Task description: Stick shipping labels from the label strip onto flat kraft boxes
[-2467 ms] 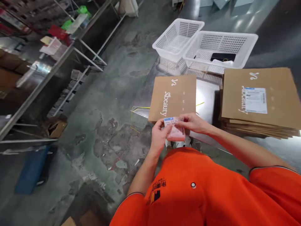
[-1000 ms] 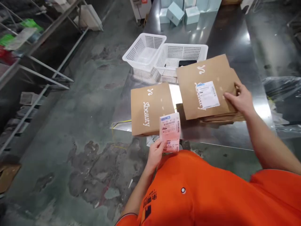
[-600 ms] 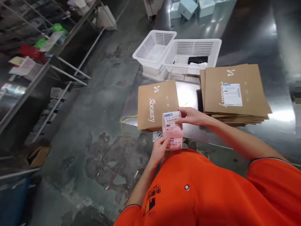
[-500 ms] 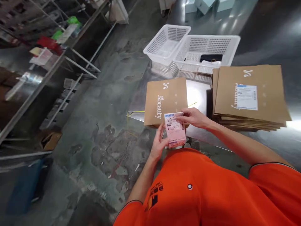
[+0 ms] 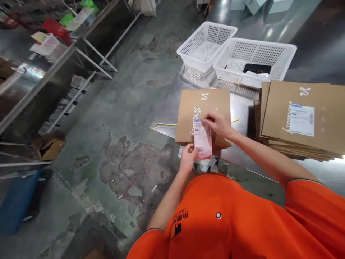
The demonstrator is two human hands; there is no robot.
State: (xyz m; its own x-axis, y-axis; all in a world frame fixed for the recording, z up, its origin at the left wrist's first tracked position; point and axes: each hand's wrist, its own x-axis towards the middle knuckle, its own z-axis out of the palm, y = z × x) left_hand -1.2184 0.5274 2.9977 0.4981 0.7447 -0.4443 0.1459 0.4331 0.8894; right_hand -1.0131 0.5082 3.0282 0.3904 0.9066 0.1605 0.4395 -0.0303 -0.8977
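Note:
A printed shipping label (image 5: 202, 141) is stretched between my two hands, above the near part of a brown cardboard box (image 5: 185, 111). With its fingers pinched, my left hand (image 5: 189, 156) grips the label's lower edge, just off the box's near side. My right hand (image 5: 217, 124) pinches the label's upper corner, over the box's printed face. White lettering on the box is partly covered by the label. Whether the label's upper end touches the cardboard I cannot tell.
A stack of flat cardboard mailers (image 5: 329, 118), the top one bearing a label, lies to the right. Behind are two white plastic baskets (image 5: 188, 59), (image 5: 288, 59); one holds a dark item (image 5: 252, 68). The metal table (image 5: 168, 113) ends at the left, beside the floor.
My hands have moved the label forward over the box, and my right hand has lifted its upper end away from me. The view has shifted, so the table's things appear further right.

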